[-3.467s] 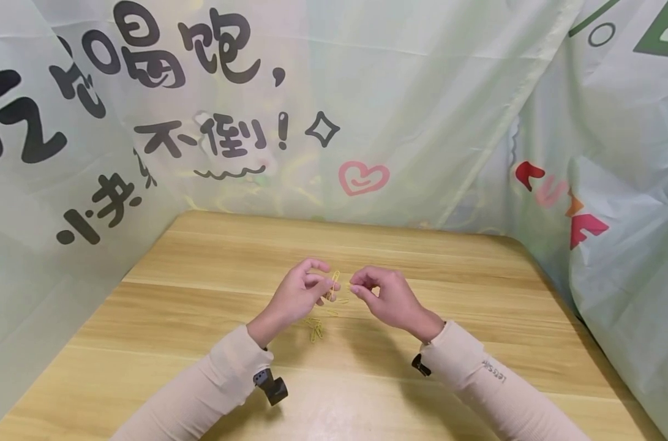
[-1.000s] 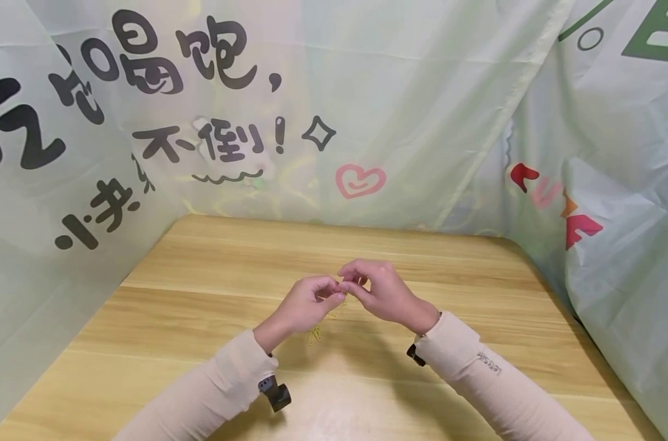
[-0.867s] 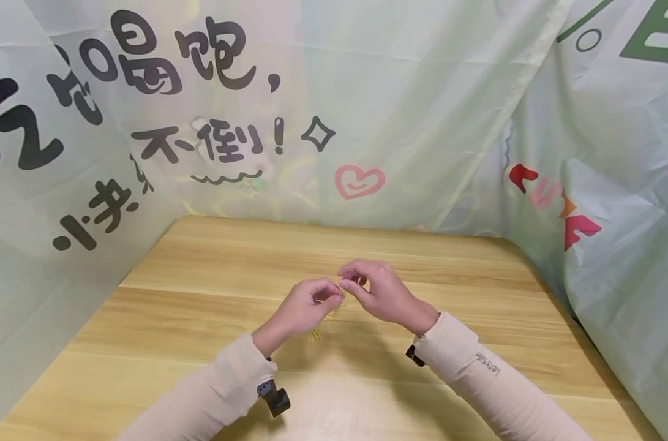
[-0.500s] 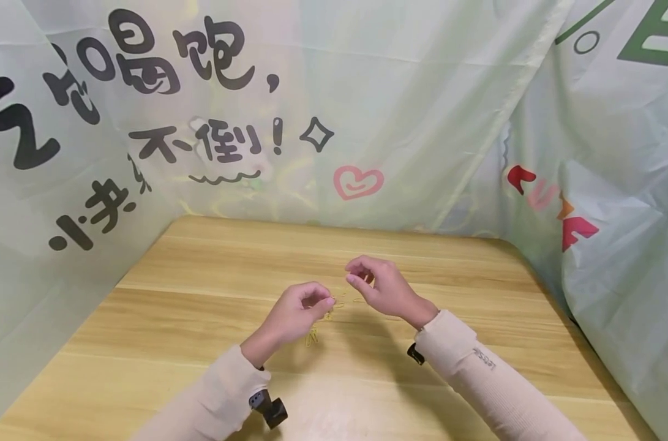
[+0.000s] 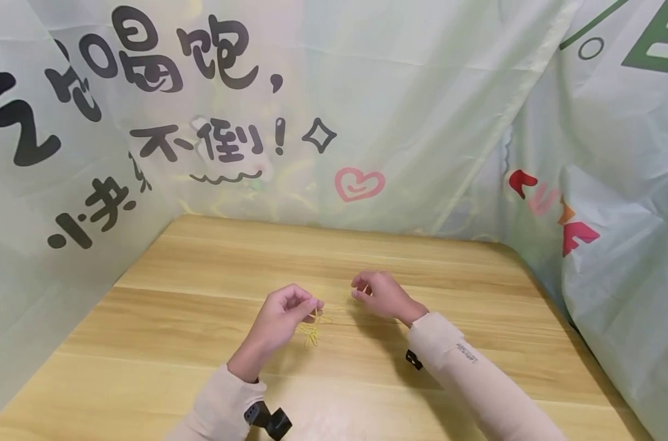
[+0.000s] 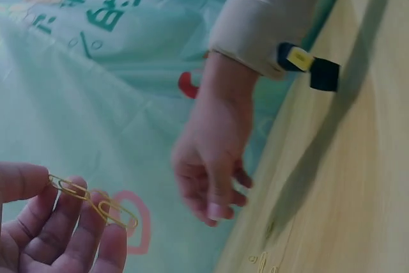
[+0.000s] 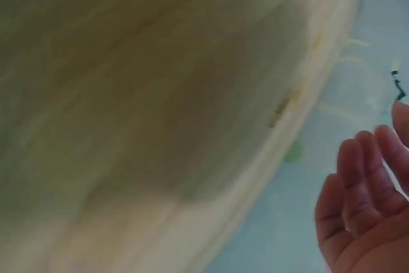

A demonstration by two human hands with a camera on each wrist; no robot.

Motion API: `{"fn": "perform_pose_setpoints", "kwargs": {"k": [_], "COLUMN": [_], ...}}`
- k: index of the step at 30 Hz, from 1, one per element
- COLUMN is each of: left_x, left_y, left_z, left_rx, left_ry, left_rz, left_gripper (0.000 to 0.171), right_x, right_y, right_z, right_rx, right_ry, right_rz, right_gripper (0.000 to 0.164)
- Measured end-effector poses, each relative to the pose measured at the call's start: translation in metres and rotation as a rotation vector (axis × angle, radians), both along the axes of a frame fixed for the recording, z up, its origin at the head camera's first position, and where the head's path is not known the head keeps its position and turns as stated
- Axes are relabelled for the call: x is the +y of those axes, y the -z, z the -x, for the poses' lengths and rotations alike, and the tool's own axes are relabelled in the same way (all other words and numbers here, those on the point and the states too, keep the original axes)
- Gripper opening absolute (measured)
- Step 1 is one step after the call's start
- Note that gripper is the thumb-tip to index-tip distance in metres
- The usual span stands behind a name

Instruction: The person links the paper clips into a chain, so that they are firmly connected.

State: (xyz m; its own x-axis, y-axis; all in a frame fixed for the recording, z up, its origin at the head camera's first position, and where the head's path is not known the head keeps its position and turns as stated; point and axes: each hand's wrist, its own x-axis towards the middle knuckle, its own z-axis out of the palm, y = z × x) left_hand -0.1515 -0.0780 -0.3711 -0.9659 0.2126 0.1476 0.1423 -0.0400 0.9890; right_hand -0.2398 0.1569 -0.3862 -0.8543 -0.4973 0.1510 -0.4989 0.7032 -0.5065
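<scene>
Paper-clip chain (image 6: 83,194), apparently of two yellow links, one end pinched between thumb and forefinger of the left hand (image 5: 281,315), near the clip pile (image 5: 310,335); right hand (image 5: 385,296) loosely curled, apparently holding nothing. A steady pinch exposing the far loop should serve best. The table (image 5: 449,260) edge and cloth (image 5: 422,122) lie well beyond both hands, leaving room rightward

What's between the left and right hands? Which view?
In the head view, a few yellow paper clips lie on the tabletop between the left hand, pinching linked clips, and the right hand; exact count unclear.
</scene>
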Motion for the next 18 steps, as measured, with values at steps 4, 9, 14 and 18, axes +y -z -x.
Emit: {"fn": "perform_pose_setpoints", "kwargs": {"k": [4,9,14,18], "left_x": [-0.001,0.002,0.005,0.006], "left_y": [0.001,0.003,0.009,0.012], "left_z": [-0.003,-0.008,-0.012,-0.012], "left_rx": [-0.026,-0.025,-0.036,-0.022], "left_ry": [0.032,0.004,-0.037,-0.053], "left_rz": [-0.096,-0.192,-0.244,-0.254], "left_gripper": [0.008,0.008,0.009,0.009], "right_x": [0.0,0.002,0.004,0.003], "right_y": [0.007,0.013,0.016,0.016], "right_z": [0.005,0.01,0.011,0.012], "right_rx": [-0.076,-0.108,-0.112,-0.091], "right_ry": [0.031,0.04,0.03,0.012], "right_rz": [-0.082,-0.162,-0.206,-0.231], "right_gripper": [0.016,0.014,0.01,0.006]}}
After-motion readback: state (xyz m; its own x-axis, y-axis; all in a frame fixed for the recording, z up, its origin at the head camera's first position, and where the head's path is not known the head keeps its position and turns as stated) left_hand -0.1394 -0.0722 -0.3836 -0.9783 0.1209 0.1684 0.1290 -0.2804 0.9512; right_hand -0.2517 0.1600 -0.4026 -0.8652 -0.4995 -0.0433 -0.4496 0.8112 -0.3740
